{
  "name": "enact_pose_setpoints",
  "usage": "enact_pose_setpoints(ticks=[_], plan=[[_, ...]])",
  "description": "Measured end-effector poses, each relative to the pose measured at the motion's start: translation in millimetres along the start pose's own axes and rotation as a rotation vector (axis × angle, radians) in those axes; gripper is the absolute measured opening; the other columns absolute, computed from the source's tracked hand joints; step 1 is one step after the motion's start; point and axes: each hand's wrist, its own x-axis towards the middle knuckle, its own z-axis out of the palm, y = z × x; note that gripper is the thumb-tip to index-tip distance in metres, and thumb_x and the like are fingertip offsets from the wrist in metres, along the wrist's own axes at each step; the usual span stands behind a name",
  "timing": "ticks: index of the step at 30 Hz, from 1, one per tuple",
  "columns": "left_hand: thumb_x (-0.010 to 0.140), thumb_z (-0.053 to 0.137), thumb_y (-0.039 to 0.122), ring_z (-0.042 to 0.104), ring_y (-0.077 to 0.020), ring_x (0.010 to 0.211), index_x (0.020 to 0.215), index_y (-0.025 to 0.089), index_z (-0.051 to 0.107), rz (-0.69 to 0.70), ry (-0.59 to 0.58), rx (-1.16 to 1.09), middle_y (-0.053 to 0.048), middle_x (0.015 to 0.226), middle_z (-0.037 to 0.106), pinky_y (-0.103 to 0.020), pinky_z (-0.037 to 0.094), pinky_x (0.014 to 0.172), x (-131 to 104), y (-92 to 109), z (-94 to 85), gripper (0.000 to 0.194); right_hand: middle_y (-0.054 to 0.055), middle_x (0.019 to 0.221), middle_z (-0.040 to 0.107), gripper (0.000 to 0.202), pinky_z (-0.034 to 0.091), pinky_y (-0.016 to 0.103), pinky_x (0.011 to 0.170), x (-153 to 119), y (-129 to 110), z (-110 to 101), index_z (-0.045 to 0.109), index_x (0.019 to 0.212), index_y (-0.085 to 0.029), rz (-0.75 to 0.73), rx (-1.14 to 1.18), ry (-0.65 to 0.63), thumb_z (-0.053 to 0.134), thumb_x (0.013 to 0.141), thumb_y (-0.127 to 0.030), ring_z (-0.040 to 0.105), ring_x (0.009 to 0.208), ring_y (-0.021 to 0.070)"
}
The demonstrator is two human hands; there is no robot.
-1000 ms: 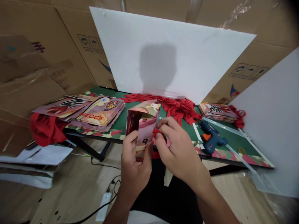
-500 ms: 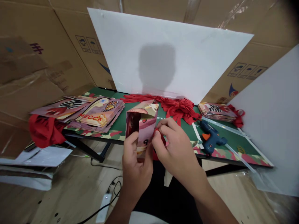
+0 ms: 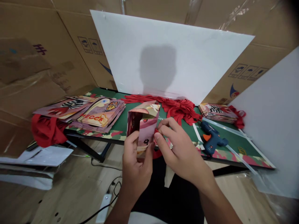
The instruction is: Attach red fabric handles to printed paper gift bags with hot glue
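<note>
A patterned paper bag point(image 3: 147, 130), its opening spread toward me, stands up in my left hand point(image 3: 137, 158), whose thumb and fingers grip its lower part. My right hand point(image 3: 177, 146) pinches a red ribbon point(image 3: 156, 131) at the bag's right edge. Part of the ribbon hangs below, between the hands. Behind the bag lies a heap of red ribbons point(image 3: 181, 109) on the green table mat point(image 3: 187, 127). The ribbon's end at the bag is mostly hidden by my right fingers.
Stacks of printed bags point(image 3: 100, 113) with red handles lie at the left. At the right are a smaller stack point(image 3: 218, 112) and a blue glue gun point(image 3: 212, 138). A white board point(image 3: 191, 56) stands behind. A power strip point(image 3: 104, 208) is on the floor.
My right hand has shifted slightly right and down at the bag's edge, still pinching the ribbon. My left hand keeps its hold on the bag. The view has moved slightly.
</note>
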Motion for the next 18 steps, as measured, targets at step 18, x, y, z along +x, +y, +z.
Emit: enact_pose_setpoints(ticks=[18], plan=[[0.103,0.076,0.033,0.081,-0.0208,0.106,0.136,0.023,0.060,-0.029,-0.079,0.039,-0.010,0.126,0.077,-0.030,0.068,0.090,-2,2,-3.4,0.037,0.002,0.095,0.062,0.031,0.046,0.035,0.080,13,6,-28,0.067,0.081,-0.021,0.048,0.056,-0.203,0.060,0.110,-0.017,0.061,0.087,0.0190]])
